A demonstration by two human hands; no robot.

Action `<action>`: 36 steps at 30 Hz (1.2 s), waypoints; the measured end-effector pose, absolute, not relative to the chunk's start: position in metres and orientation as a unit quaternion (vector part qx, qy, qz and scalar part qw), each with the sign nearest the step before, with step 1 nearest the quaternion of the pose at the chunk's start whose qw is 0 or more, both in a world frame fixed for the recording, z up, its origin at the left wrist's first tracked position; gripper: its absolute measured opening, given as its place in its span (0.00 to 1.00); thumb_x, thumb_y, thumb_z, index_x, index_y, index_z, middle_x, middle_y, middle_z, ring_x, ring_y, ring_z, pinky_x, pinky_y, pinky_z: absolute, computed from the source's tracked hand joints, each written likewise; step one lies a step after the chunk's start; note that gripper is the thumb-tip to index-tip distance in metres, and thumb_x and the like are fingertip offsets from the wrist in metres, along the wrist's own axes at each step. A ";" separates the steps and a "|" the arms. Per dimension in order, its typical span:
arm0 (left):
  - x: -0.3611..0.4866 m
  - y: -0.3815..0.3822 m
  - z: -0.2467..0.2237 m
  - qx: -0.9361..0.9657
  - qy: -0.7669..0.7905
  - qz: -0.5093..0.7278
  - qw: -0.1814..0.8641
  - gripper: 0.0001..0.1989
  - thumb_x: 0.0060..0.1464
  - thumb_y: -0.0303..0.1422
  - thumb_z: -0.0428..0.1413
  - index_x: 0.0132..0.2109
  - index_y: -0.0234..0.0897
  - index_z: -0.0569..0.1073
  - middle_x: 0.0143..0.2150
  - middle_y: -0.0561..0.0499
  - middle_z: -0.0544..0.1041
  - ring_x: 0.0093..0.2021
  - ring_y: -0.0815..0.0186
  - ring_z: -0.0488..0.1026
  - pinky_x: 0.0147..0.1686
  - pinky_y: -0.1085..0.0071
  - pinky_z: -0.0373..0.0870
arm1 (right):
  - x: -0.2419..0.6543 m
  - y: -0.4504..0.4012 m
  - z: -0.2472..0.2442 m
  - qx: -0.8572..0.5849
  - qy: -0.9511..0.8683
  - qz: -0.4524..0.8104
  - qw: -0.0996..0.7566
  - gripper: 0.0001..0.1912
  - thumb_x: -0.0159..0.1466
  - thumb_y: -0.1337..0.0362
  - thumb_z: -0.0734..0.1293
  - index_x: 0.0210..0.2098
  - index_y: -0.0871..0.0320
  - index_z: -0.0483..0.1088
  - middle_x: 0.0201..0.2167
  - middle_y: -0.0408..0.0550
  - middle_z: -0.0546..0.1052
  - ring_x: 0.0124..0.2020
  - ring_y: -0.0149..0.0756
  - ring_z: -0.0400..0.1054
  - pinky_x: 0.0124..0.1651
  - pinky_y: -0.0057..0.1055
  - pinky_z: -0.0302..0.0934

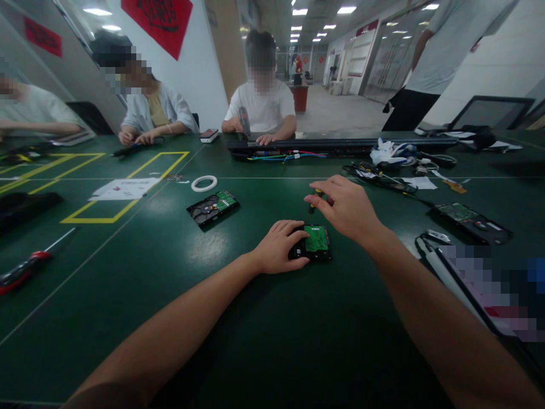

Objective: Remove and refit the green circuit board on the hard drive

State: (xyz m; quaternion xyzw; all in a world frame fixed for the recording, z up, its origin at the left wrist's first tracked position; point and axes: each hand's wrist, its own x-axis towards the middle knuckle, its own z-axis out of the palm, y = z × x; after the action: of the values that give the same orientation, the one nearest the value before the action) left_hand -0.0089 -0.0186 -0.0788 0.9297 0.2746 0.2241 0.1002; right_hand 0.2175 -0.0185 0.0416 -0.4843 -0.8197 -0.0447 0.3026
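In front of me a hard drive (315, 240) lies on the green table with its green circuit board facing up. My left hand (281, 247) grips it from the left, fingers over the top and thumb along the near edge. Above the drive's far right corner, my right hand (346, 205) pinches a short screwdriver (315, 200) with a yellow and black handle. The screwdriver is upright; its tip is too small to make out, so I cannot tell whether it touches the drive.
Another hard drive (213, 208) and a white ring (204, 183) lie left of centre. A red and black screwdriver (26, 269) rests at far left. To the right are cables (378, 177), a third drive (470, 222) and white gloves (389, 152). A person (261, 105) sits opposite, behind a long black housing (340, 145).
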 end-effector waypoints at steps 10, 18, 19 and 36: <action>-0.009 -0.019 -0.077 0.928 0.278 0.222 0.112 0.32 0.61 0.50 0.63 0.67 0.44 0.70 0.73 0.38 0.65 0.72 0.42 0.63 0.70 0.39 0.60 | 0.219 -0.019 0.045 -0.442 -0.842 -0.002 0.311 0.18 0.72 0.68 0.61 0.57 0.58 0.77 0.56 0.58 0.82 0.58 0.52 0.75 0.63 0.52 0.66; -0.009 -0.019 -0.077 0.930 0.277 0.218 0.100 0.32 0.62 0.51 0.62 0.67 0.42 0.70 0.73 0.38 0.65 0.72 0.44 0.63 0.71 0.42 0.60 | 0.216 -0.020 0.044 -0.431 -0.846 0.023 0.313 0.16 0.72 0.68 0.59 0.53 0.59 0.76 0.52 0.58 0.81 0.54 0.49 0.75 0.61 0.48 0.66; -0.009 -0.019 -0.077 0.930 0.278 0.218 0.101 0.32 0.62 0.51 0.62 0.67 0.43 0.70 0.73 0.38 0.65 0.72 0.43 0.63 0.71 0.41 0.60 | 0.216 -0.019 0.044 -0.432 -0.845 0.022 0.314 0.15 0.72 0.67 0.59 0.52 0.58 0.75 0.51 0.57 0.81 0.53 0.49 0.75 0.60 0.48 0.67; -0.009 -0.019 -0.078 0.930 0.277 0.220 0.098 0.32 0.61 0.50 0.63 0.66 0.42 0.70 0.72 0.37 0.65 0.72 0.43 0.64 0.71 0.42 0.60 | 0.218 -0.018 0.045 -0.399 -0.861 0.006 0.317 0.13 0.69 0.74 0.60 0.47 0.56 0.73 0.47 0.56 0.78 0.51 0.48 0.72 0.57 0.45 0.66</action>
State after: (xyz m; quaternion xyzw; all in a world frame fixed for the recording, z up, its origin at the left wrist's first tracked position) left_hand -0.0087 -0.0192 -0.0781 0.9302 0.2770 0.2198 0.0981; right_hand 0.2176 -0.0181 0.0448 -0.3988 -0.8605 0.0057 0.3169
